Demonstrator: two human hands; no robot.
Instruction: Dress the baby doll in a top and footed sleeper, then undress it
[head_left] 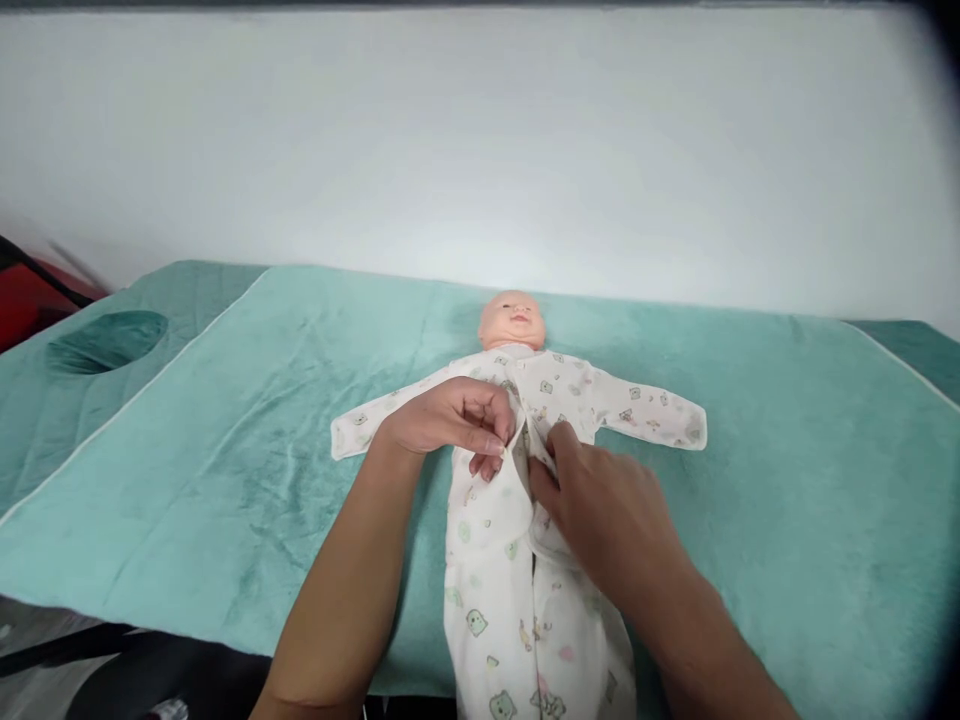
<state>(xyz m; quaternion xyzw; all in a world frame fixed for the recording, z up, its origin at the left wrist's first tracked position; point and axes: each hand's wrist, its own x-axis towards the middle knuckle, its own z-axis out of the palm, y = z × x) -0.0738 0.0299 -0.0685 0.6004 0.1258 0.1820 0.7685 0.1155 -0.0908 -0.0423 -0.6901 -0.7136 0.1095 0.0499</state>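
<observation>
A baby doll (513, 318) lies on its back, dressed in a white printed baby jacket (559, 385) with both sleeves spread sideways. Below it are white printed baby pants (491, 620). My left hand (465, 420) pinches the front edge of the jacket between thumb and forefinger at chest height. Across the front opening, my right hand (596, 490) has its thumb and fingers closed on the other edge of the jacket. The two edges stand slightly apart and lifted between my hands. Any fastener there is hidden by my fingers.
A green plush cover (787, 520) lies over the padded bed, which has an oval hole (109, 342) at the left end. Behind it rises a white wall (480, 150). A red object (30, 300) with a black strap is at far left, and a black seat (165, 675) at lower left.
</observation>
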